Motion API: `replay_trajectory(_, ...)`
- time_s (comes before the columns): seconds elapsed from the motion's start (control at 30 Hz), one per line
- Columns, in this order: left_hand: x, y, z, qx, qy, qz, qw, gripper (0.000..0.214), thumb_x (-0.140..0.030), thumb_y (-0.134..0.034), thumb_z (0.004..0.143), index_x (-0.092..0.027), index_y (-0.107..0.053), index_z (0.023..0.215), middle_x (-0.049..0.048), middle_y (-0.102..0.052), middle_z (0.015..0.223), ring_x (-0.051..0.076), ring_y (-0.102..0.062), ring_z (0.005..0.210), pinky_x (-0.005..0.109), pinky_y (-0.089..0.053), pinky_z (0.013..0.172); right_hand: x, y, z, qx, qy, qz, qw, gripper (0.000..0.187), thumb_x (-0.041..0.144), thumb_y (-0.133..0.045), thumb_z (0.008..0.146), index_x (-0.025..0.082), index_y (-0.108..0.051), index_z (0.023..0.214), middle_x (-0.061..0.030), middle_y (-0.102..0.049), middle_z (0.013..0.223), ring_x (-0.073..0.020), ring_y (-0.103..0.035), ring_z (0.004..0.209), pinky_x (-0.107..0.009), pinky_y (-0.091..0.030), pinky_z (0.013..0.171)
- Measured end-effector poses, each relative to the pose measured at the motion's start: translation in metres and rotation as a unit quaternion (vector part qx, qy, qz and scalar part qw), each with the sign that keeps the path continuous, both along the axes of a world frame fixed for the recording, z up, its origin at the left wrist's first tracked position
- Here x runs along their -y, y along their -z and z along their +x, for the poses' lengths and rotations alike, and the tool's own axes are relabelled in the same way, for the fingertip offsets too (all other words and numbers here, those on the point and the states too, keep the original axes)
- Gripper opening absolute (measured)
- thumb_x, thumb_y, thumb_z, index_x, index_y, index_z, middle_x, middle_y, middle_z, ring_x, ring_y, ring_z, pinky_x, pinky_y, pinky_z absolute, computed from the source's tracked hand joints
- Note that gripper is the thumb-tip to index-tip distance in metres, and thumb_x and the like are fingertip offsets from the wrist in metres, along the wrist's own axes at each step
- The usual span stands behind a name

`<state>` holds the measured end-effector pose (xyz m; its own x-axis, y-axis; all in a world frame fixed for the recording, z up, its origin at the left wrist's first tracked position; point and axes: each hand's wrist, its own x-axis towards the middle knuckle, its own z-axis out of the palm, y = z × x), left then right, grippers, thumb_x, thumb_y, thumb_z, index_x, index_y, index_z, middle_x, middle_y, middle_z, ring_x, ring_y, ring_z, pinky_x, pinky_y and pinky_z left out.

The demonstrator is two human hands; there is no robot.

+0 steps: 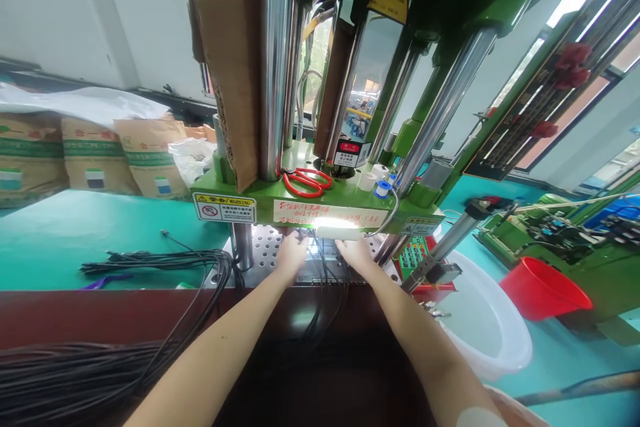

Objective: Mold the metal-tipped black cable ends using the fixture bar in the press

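Both my arms reach forward under the green press machine (320, 203). My left hand (291, 252) and my right hand (356, 252) rest on the lit metal mould plate (265, 247), at the ends of several black cables (325, 280) that run from the mould back toward me. The fingers of both hands are tucked under the machine's lamp (337, 232) and hidden, so whether they grip the cables is unclear. A thick bundle of black cables (75, 373) lies at the lower left.
Red-handled scissors (306, 181) and small tape rolls (377, 181) sit on the machine's green ledge. A white plastic basin (493, 327) and a red bucket (543, 287) stand at right. Stacked paper sacks (95, 157) lie at left on the green floor.
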<state>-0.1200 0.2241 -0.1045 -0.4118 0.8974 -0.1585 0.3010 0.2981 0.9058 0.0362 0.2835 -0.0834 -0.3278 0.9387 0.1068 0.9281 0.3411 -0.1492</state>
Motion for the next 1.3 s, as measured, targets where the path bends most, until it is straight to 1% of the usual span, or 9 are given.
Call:
replay_trajectory(0.13, 0.007, 0.001, -0.007, -0.173, 0.005, 0.009, 0.985, 0.039, -0.021, -0.04, 0.081, -0.014, -0.043, 0.119, 0.0165, -0.062, 0.101, 0.029, -0.055, 0.102, 0.039, -0.04, 0.085, 0.007, 0.008, 0.001, 0.024, 0.002, 0.014, 1.0, 0.032, 0.026, -0.038, 0.087, 0.012, -0.065, 0.092, -0.0153, -0.066, 0.093, -0.0256, -0.06, 0.09, -0.033, -0.042, 0.078)
replay_trajectory(0.23, 0.009, 0.003, -0.008, -0.259, 0.033, -0.003, 0.965, 0.038, -0.018, -0.035, 0.083, -0.009, -0.045, 0.118, 0.021, -0.063, 0.094, 0.032, -0.058, 0.095, 0.044, -0.04, 0.082, 0.007, 0.009, -0.003, 0.033, -0.004, 0.018, 0.999, 0.033, 0.023, -0.035, 0.087, 0.013, -0.066, 0.091, -0.0145, -0.067, 0.09, -0.0246, -0.06, 0.088, -0.031, -0.042, 0.077)
replay_trajectory(0.4, 0.004, 0.003, -0.009, -0.344, 0.068, -0.023, 0.936, 0.036, -0.01, -0.033, 0.08, -0.008, -0.048, 0.113, 0.0196, -0.064, 0.085, 0.029, -0.061, 0.087, 0.041, -0.043, 0.078, 0.004, 0.01, -0.007, 0.039, -0.004, 0.014, 0.999, 0.031, 0.02, -0.037, 0.086, 0.013, -0.067, 0.092, -0.0137, -0.068, 0.083, -0.0236, -0.06, 0.087, -0.03, -0.041, 0.079)
replay_trajectory(0.57, 0.0, -0.002, -0.011, -0.385, 0.078, -0.042, 0.919, 0.04, -0.009, -0.032, 0.079, -0.009, -0.045, 0.117, 0.0182, -0.065, 0.084, 0.028, -0.062, 0.087, 0.039, -0.044, 0.076, 0.003, 0.005, -0.008, 0.043, -0.008, 0.016, 0.999, 0.033, 0.021, -0.036, 0.087, 0.013, -0.066, 0.096, -0.0138, -0.067, 0.084, -0.0233, -0.061, 0.087, -0.031, -0.041, 0.08)
replay_trajectory(0.67, 0.0, -0.008, -0.012, -0.402, 0.078, -0.037, 0.912, 0.038, -0.013, -0.032, 0.08, -0.008, -0.048, 0.114, 0.0196, -0.064, 0.086, 0.03, -0.062, 0.086, 0.041, -0.045, 0.073, 0.006, 0.0, -0.009, 0.044, -0.018, 0.031, 0.998, 0.035, 0.025, -0.032, 0.089, 0.016, -0.063, 0.102, -0.0124, -0.066, 0.094, -0.0237, -0.059, 0.092, -0.033, -0.041, 0.081)
replay_trajectory(0.77, 0.003, -0.012, -0.012, -0.413, 0.077, -0.024, 0.907, 0.036, -0.019, -0.031, 0.083, -0.008, -0.05, 0.112, 0.0205, -0.064, 0.09, 0.031, -0.062, 0.085, 0.042, -0.045, 0.072, 0.012, -0.003, -0.014, 0.054, -0.035, 0.04, 0.997, 0.032, 0.027, -0.036, 0.087, 0.017, -0.063, 0.101, -0.0126, -0.065, 0.099, -0.0238, -0.06, 0.092, -0.033, -0.043, 0.079)
replay_trajectory(0.9, 0.005, -0.01, -0.012, -0.418, 0.07, -0.017, 0.906, 0.037, -0.02, -0.03, 0.084, -0.009, -0.048, 0.115, 0.0199, -0.063, 0.092, 0.03, -0.061, 0.086, 0.042, -0.045, 0.072, 0.015, 0.0, -0.023, 0.072, -0.05, 0.039, 0.995, 0.025, 0.015, -0.042, 0.081, 0.012, -0.065, 0.09, -0.0153, -0.065, 0.091, -0.0251, -0.062, 0.085, -0.033, -0.046, 0.071)
replay_trajectory(1.07, -0.001, -0.006, -0.01, -0.413, 0.074, -0.03, 0.907, 0.04, -0.013, -0.028, 0.082, -0.007, -0.045, 0.118, 0.0203, -0.064, 0.088, 0.028, -0.062, 0.084, 0.039, -0.045, 0.072, 0.012, 0.001, -0.027, 0.076, -0.05, 0.042, 0.995, 0.029, 0.01, -0.041, 0.079, 0.01, -0.063, 0.098, -0.0178, -0.064, 0.095, -0.0262, -0.059, 0.093, -0.033, -0.046, 0.072)
replay_trajectory(1.3, 0.008, -0.011, -0.009, -0.409, 0.071, -0.03, 0.909, 0.039, -0.024, -0.032, 0.083, -0.011, -0.046, 0.118, 0.0193, -0.064, 0.095, 0.03, -0.061, 0.087, 0.04, -0.044, 0.072, 0.022, -0.009, -0.036, 0.061, -0.062, 0.055, 0.995, 0.031, 0.022, -0.035, 0.087, 0.014, -0.062, 0.1, -0.0154, -0.063, 0.101, -0.0254, -0.058, 0.097, -0.035, -0.045, 0.078)
